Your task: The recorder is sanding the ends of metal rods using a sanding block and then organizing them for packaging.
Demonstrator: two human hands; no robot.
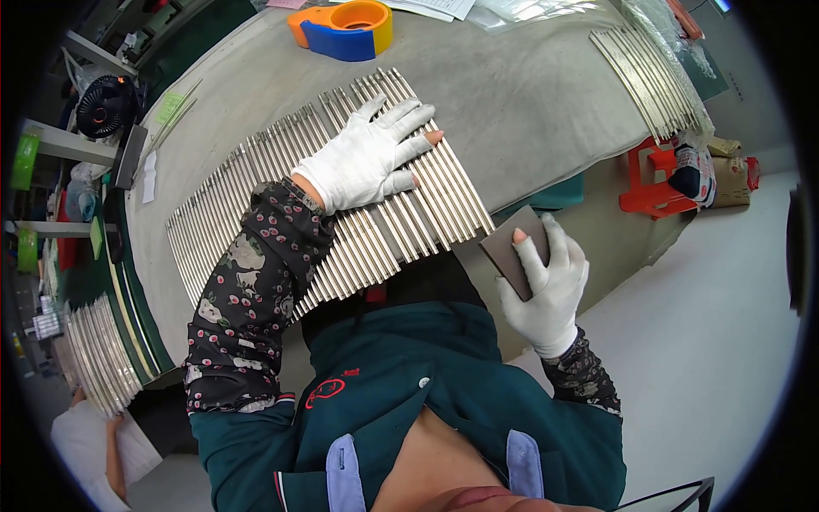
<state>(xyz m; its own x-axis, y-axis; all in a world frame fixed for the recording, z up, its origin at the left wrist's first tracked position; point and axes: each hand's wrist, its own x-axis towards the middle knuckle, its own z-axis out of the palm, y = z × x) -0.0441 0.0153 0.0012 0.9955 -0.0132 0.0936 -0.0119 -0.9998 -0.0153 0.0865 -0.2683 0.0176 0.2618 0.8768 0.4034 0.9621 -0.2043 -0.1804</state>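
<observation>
A long row of thin silvery metal rods [363, 247] lies side by side on the grey cloth-covered table. My left hand [363, 158], in a white glove with some fingertips bare, rests flat across them, its fingers spread. To the right, just off the table's near edge, my right hand [548, 286] grips a flat, dark grey rectangular block [514, 247]. The glove on this hand is white too, and one bare fingertip presses on the block's face. The block's upper left corner comes close to the near end of the rightmost rods.
An orange and blue tape dispenser [345, 32] sits at the table's far side. Another bundle of rods [644, 81] lies far right, beside a red stool [655, 183]. At left are a black fan [107, 107], more rods [102, 354] and another person's arm [113, 452].
</observation>
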